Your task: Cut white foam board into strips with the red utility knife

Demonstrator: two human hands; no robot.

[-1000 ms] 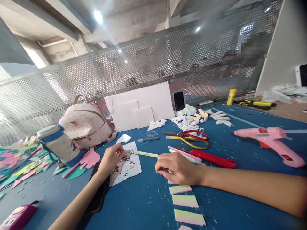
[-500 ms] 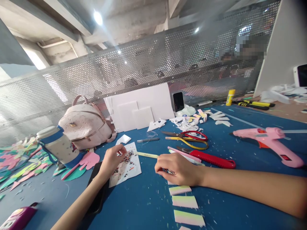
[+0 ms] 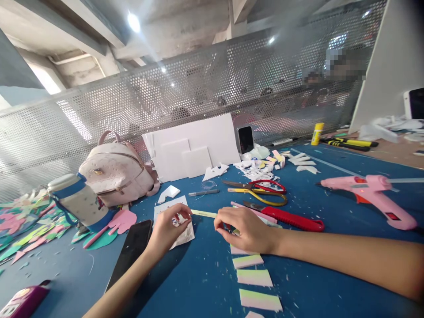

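Note:
My left hand (image 3: 170, 229) lies over a white sheet of paper (image 3: 167, 208) strewn with tiny dark bits, its thumb and finger pinched on something too small to name. Beside it on the right, my right hand (image 3: 243, 229) rests on the blue table (image 3: 205, 278), fingers curled over a small thing I cannot make out, at the top of a row of pink and green foam strips (image 3: 253, 277). A pale yellow stick (image 3: 202, 213) lies between the two hands.
A black phone (image 3: 130, 251) lies by my left forearm. Behind the hands are a red utility knife (image 3: 288, 219), scissors (image 3: 260, 191) and a pink glue gun (image 3: 371, 194). A bottle (image 3: 79, 201), a pink backpack (image 3: 115, 172) and white foam boards (image 3: 194, 148) stand further back.
My left hand has slid right across the paper towards my right hand and now covers most of the bits, uncovering the black phone. My right hand has barely moved.

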